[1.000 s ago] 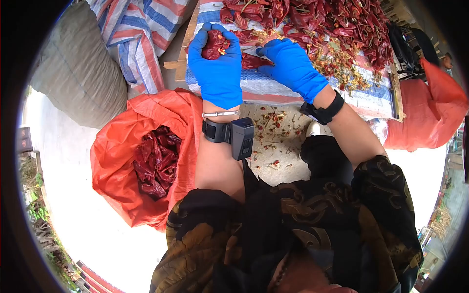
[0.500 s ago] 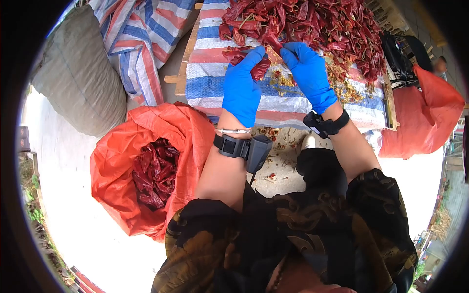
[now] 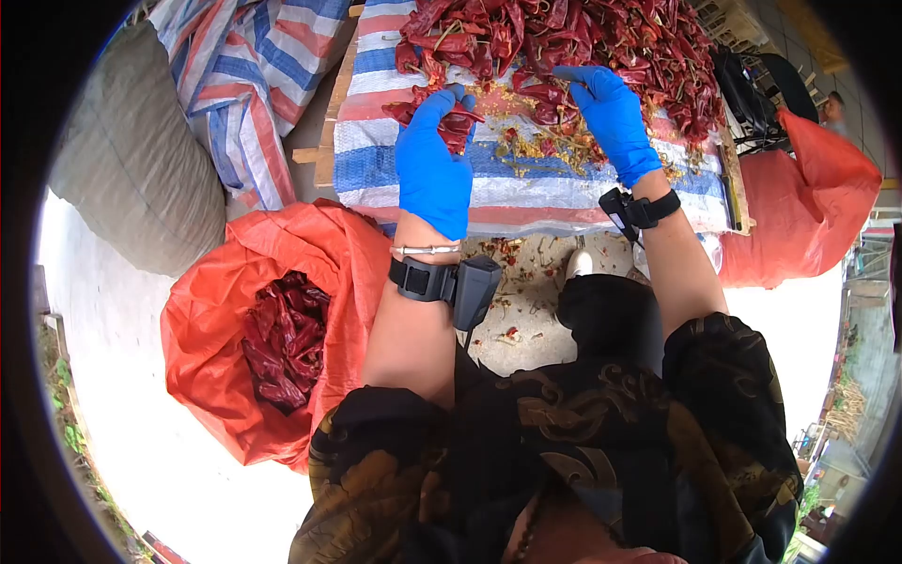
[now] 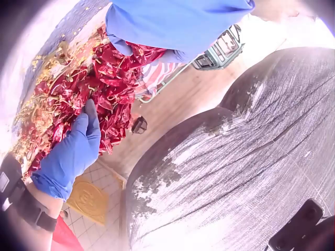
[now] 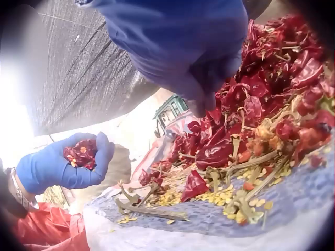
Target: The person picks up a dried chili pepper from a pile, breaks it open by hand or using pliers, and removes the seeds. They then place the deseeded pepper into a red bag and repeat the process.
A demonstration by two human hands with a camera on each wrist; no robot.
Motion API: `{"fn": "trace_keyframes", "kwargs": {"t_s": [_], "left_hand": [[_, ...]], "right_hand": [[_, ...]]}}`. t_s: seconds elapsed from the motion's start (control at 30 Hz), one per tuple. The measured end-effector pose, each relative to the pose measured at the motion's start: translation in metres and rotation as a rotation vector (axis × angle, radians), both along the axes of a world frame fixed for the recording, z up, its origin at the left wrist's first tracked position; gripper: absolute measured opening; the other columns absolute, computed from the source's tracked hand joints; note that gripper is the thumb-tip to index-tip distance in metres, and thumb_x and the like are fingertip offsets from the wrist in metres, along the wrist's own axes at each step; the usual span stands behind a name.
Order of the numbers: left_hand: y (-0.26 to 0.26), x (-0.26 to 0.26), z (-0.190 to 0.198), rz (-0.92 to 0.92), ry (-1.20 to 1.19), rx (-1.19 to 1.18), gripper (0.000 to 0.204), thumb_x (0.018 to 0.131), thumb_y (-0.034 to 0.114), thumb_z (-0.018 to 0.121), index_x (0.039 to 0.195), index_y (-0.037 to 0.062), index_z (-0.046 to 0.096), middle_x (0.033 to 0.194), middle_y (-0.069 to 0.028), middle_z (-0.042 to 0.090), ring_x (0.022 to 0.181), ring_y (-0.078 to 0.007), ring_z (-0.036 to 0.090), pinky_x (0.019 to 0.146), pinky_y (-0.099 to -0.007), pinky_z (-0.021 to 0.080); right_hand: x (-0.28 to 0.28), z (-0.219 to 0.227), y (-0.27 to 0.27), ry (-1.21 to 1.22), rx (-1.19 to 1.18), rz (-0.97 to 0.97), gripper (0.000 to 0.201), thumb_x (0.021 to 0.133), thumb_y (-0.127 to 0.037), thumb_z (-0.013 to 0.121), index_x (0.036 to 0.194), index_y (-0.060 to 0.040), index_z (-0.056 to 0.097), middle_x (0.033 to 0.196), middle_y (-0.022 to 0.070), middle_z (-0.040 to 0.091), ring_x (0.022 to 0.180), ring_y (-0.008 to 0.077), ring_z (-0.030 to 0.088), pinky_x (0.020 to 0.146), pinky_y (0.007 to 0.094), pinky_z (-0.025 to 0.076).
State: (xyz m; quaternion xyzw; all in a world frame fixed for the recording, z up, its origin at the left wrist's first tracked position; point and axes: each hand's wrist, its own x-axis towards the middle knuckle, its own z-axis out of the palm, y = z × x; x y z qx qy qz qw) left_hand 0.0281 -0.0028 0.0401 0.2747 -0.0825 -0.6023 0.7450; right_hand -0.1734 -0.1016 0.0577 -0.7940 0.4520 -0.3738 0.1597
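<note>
My gloved left hand point(image 3: 434, 174) is held over the near left part of the striped sheet. Its fingers curl round several dried red chili peppers point(image 5: 81, 154), some yellow seeds showing among them. To the right, my gloved right hand point(image 3: 615, 122) is at the near side of the chili pile point(image 3: 583, 38), with fingers stretched toward it. In the left wrist view, the right fingertips point(image 4: 90, 107) overlap the red peppers. Loose stems point(image 5: 157, 212) and yellow seeds are scattered on the sheet below the right hand.
An open red sack point(image 3: 202, 352) with dried chilies inside stands at the left, beside my left forearm. Behind it are a full grey sack point(image 3: 132, 160) and a striped woven bag point(image 3: 235, 85). Another red sack point(image 3: 780, 226) stands at the right of the wooden-edged table.
My right hand has drawn apart from the left hand, moving right along the pile; a pepper showed at its fingertips half a second ago. The left hand keeps its peppers.
</note>
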Motion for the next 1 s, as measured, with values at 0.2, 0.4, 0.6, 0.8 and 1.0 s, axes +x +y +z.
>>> {"fn": "trace_keyframes", "kwargs": {"t_s": [0.2, 0.4, 0.6, 0.8, 1.0], "left_hand": [[-0.004, -0.006, -0.028, 0.019, -0.367, -0.125, 0.030, 0.075, -0.010, 0.049, 0.102, 0.0030, 0.051, 0.101, -0.0104, 0.054, 0.092, -0.0181, 0.054, 0.077, -0.0278, 0.047], [-0.005, -0.006, -0.031, 0.005, -0.525, -0.150, 0.034, 0.073, -0.014, 0.050, 0.103, 0.0012, 0.051, 0.101, -0.0114, 0.053, 0.092, -0.0196, 0.054, 0.080, -0.0284, 0.047], [-0.007, -0.010, -0.027, -0.034, -0.475, -0.171, 0.033, 0.074, -0.012, 0.050, 0.105, -0.0008, 0.050, 0.104, -0.0121, 0.053, 0.093, -0.0202, 0.054, 0.081, -0.0283, 0.047], [-0.006, -0.012, -0.005, -0.099, -0.045, -0.043, 0.030, 0.076, -0.006, 0.053, 0.106, 0.0000, 0.053, 0.107, -0.0134, 0.054, 0.094, -0.0194, 0.054, 0.084, -0.0277, 0.045], [0.003, -0.024, 0.004, -0.200, -0.197, -0.130, 0.037, 0.076, 0.002, 0.057, 0.113, 0.0049, 0.052, 0.108, -0.0110, 0.056, 0.093, -0.0177, 0.055, 0.084, -0.0248, 0.044]], "right_hand": [[0.007, -0.018, -0.020, 0.578, -0.068, 0.029, 0.029, 0.076, -0.007, 0.055, 0.104, -0.0147, 0.060, 0.099, 0.0073, 0.059, 0.088, 0.0235, 0.057, 0.080, 0.0315, 0.045], [0.009, -0.012, -0.032, 0.589, -0.056, 0.007, 0.031, 0.072, -0.015, 0.060, 0.103, -0.0124, 0.059, 0.095, 0.0117, 0.060, 0.088, 0.0257, 0.057, 0.077, 0.0357, 0.045], [0.006, 0.015, -0.021, -0.491, 0.430, 0.002, 0.026, 0.074, -0.016, 0.066, 0.098, -0.0073, 0.059, 0.094, 0.0003, 0.060, 0.087, 0.0117, 0.054, 0.083, 0.0252, 0.037], [-0.001, 0.023, -0.025, -0.822, 0.754, 0.214, 0.021, 0.080, -0.014, 0.058, 0.100, -0.0066, 0.059, 0.097, 0.0016, 0.061, 0.090, 0.0123, 0.055, 0.081, 0.0249, 0.040], [0.038, 0.028, 0.014, -0.339, 0.502, 0.245, 0.022, 0.079, -0.017, 0.061, 0.097, -0.0048, 0.061, 0.089, 0.0040, 0.062, 0.083, 0.0113, 0.055, 0.071, 0.0250, 0.043]]}}
